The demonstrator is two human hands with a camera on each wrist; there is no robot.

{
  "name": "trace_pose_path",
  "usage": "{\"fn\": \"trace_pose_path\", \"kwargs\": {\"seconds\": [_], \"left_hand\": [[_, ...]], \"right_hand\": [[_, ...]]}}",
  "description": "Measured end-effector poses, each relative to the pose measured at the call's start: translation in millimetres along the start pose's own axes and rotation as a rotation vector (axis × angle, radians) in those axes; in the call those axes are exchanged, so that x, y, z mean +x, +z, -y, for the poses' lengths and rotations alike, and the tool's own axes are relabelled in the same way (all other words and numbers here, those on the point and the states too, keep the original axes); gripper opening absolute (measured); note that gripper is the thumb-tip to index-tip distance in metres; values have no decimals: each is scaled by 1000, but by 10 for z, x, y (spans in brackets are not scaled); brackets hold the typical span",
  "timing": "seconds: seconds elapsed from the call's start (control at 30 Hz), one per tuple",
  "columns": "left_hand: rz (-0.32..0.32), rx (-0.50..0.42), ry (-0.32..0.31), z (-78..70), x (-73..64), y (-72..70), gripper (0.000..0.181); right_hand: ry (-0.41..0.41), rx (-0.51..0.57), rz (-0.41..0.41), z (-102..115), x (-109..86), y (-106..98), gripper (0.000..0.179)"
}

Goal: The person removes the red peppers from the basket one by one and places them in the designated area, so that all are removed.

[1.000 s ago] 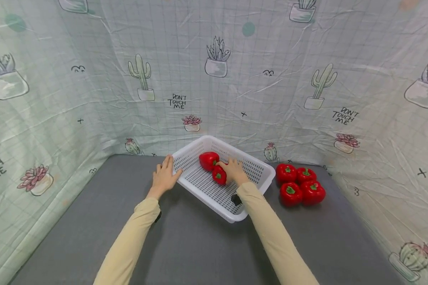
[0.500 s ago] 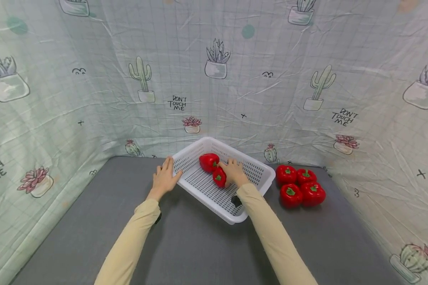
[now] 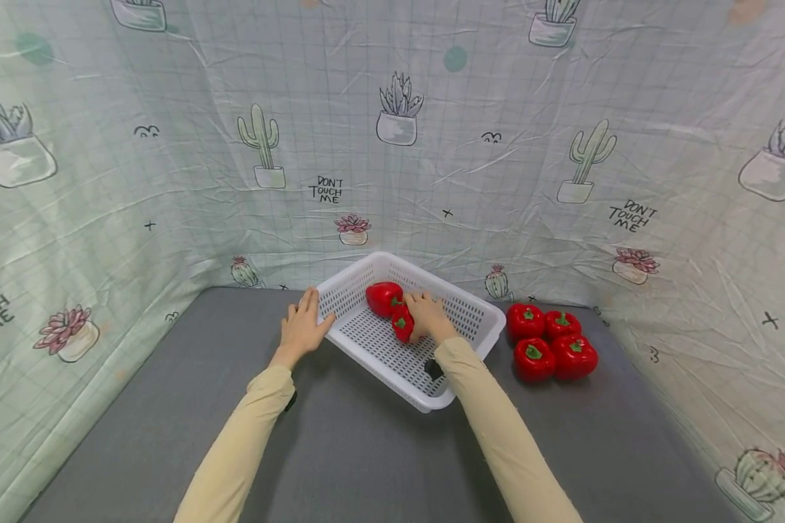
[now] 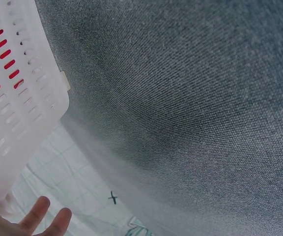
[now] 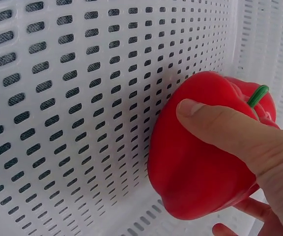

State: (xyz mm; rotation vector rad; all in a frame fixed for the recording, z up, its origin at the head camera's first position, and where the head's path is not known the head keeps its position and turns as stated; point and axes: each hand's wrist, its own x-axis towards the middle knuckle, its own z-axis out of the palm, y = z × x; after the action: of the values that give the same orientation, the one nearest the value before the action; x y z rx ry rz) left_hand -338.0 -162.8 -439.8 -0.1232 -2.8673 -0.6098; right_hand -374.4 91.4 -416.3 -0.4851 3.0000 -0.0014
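Observation:
In the head view, my left hand [image 3: 301,325] rests at the left corner of a white perforated plastic basket [image 3: 378,368], thumb toward the rim. Two of its fingers [image 4: 57,223] look straight in the left wrist view. My right hand [image 3: 429,317] is inside the basket and holds a red bell pepper [image 3: 402,325]. In the right wrist view, the thumb lies across this bell pepper [image 5: 195,162], with fingers partly showing at its far side. Another red bell pepper [image 3: 384,298] lies against it, farther back in the basket.
Several red bell peppers [image 3: 534,359] stand in a cluster on the grey tabletop [image 3: 360,465], right of the basket. A cactus-print sheet [image 3: 392,181] hangs behind and along both sides. A black wrist device [image 3: 434,369] is under the right cuff.
The right hand's fingers have shifted slightly beside the pepper, which has turned and settled a little. The left hand and the basket stay in place.

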Motion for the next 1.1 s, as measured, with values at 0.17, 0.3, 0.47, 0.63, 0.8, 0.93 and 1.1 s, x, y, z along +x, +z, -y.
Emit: {"fn": "trace_pose_path", "kwargs": {"seconds": [0.17,0.3,0.47,0.63,0.8,0.93,1.1], "left_hand": [[-13,0,-1,2,3,15,70],[-9,5,-1,-5,0,6,71],[12,5,-6,-22,-10,-20,72],[23,4,-13,-32,-14,-36,73],[28,6,-16,-20,-3,-42,73],[33,4,-15,-16,4,-38,73],[22,8,-6,-21,0,-22,72]], "right_hand": [[-19,22,-34,10,-2,-10,88],[-41,46,-62,16,0,-23,78],[-57,45,-85,18,11,-44,74],[-59,36,-96,40,12,-105,73],[-62,41,-104,86,-19,-174,72],[-75,38,-114,113,-54,-217,73],[-97,42,-122,124,-94,-266,73]]}}
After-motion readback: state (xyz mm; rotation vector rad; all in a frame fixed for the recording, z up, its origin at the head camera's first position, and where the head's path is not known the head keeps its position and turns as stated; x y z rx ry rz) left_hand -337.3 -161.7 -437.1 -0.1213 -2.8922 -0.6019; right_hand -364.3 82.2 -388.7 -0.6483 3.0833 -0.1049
